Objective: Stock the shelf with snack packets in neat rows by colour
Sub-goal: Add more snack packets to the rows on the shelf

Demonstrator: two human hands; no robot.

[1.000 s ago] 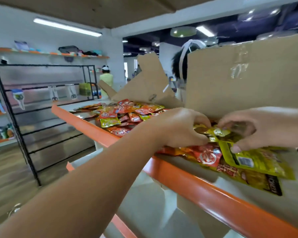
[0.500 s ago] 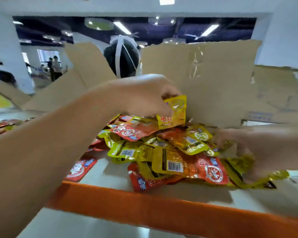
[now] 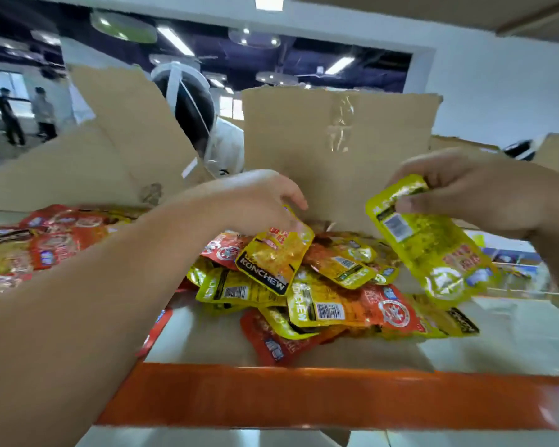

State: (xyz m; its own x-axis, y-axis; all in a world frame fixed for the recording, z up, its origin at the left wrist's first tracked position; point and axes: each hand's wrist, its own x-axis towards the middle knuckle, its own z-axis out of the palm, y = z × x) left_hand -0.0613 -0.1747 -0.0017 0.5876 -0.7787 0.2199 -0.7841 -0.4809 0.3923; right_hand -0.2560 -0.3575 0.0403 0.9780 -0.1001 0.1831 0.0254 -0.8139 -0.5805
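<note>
Sorting step: the left hand at 11 o'clock pinches 1 KONCHEW packet over the mixed pile. The right hand at 2 o'clock pinches a yellow packet. Next, probably, lay both in 1 yellow row.

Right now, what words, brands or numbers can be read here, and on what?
"KONCHEW": black band of the yellow packet the left hand pinches.
"CHEW": end of a part-hidden word, on the yellow-and-orange packet lying loose.
Too blurred or small: barcodes, digits and red print elsewhere, including the greenish-yellow packet the right hand holds.
</note>
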